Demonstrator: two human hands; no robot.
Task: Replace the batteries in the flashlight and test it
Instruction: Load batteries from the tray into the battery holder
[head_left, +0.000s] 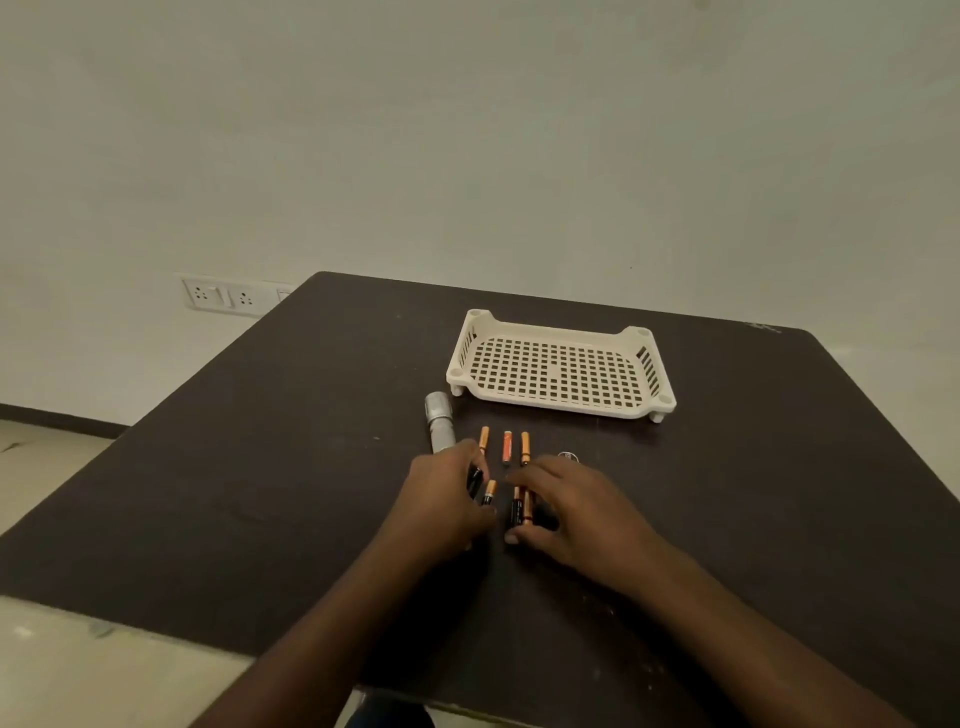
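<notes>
A silver flashlight (440, 420) lies on the dark table (270, 467), its rear end under my left hand (447, 499). Three orange batteries (507, 447) lie in a row beyond my hands. My left hand curls over a black cylindrical piece (474, 479), and a black-and-copper battery (489, 492) lies by its thumb. My right hand (576, 509) rests on the table with fingers spread. Its thumb and forefinger frame two batteries (520, 512) lying side by side. A small round cap (567, 457) sits just past my right hand.
A white perforated plastic tray (561, 400) stands empty behind the batteries, to the right of the flashlight's head. A wall socket panel (228, 296) is on the wall at the table's far left corner.
</notes>
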